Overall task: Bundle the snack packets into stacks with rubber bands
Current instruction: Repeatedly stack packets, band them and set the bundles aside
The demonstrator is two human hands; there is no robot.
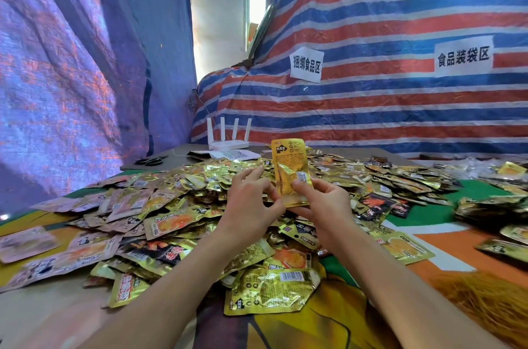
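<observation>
We hold one gold packet [291, 171] upright above the pile.
Right hand [324, 204] pinches its lower edge, thumb on front; left hand [251, 201] grips its left edge w/ thumb & fingers. Pile of packets [171, 205] spreads over the bench [471, 194] from 9 to 3 o'clock. Router [228, 143] & scissors [150, 160] at 11 o'clock; rubber bands [485, 300] heaped at 4 o'clock.

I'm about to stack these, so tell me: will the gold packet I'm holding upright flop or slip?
Probably fairly stiff: the gold packet stands upright though the right hand pinches only its lower part. Likely light, since a fingertip pinch seems enough to carry it. Its glossy foil looks slippery, so a stack may slide apart before it is banded.
</observation>
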